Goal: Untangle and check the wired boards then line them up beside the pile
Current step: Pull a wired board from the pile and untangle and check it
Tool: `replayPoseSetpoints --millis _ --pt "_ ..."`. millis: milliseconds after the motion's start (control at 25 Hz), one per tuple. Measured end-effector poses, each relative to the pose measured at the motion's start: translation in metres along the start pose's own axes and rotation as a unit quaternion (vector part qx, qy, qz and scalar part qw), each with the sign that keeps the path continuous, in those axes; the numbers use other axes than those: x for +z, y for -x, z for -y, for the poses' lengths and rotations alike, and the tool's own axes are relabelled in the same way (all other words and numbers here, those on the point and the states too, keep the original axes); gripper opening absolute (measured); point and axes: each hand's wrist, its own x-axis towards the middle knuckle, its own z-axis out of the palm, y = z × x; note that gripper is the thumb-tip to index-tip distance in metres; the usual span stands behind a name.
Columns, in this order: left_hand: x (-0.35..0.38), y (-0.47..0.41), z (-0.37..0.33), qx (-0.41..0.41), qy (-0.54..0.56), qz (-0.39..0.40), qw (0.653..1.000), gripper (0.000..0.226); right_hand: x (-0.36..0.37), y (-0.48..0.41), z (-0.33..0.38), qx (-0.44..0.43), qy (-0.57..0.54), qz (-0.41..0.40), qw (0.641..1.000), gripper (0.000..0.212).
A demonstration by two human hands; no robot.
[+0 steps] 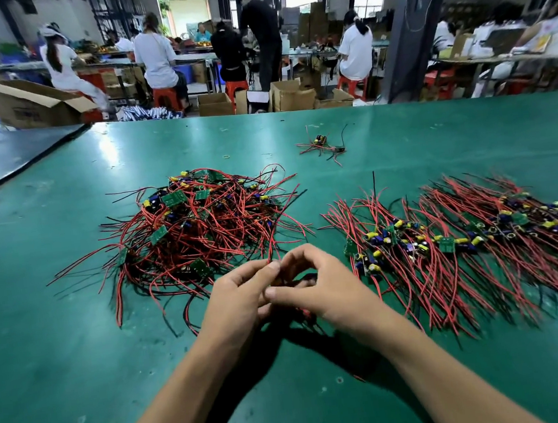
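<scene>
Both hands met at the near middle of the green bench (77,336), the left hand (242,298) and right hand (323,289) each with a curled grip pinching one wired board (292,281). The board was mostly hidden between the fingers, its red wires rising from them. The tangled pile (196,227) lay just beyond to the left, the lined-up row of boards (446,245) to the right.
</scene>
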Motion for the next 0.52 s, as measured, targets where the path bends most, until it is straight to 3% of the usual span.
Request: replayPoseSetpoints --millis 120,280,440,520 --pt "-0.001 0.0 -0.001 -0.019 0.032 0.013 0.999 0.017 -0.019 0.0 -0.001 0.038 -0.082 0.025 0.996 0.032" --pt "-0.003 0.007 -0.002 -0.022 -0.024 0.072 0.997 0.015 -0.02 -0.003 -0.004 0.057 -0.09 0.014 0.994 0.049" --pt "-0.004 0.012 -0.003 -0.044 -0.073 0.124 0.989 0.019 -0.01 -0.002 -0.008 0.012 -0.028 0.034 0.999 0.027" --pt "-0.004 0.013 -0.002 -0.045 -0.066 0.135 0.988 0.02 -0.007 0.0 -0.006 0.022 -0.065 0.031 0.997 0.025"
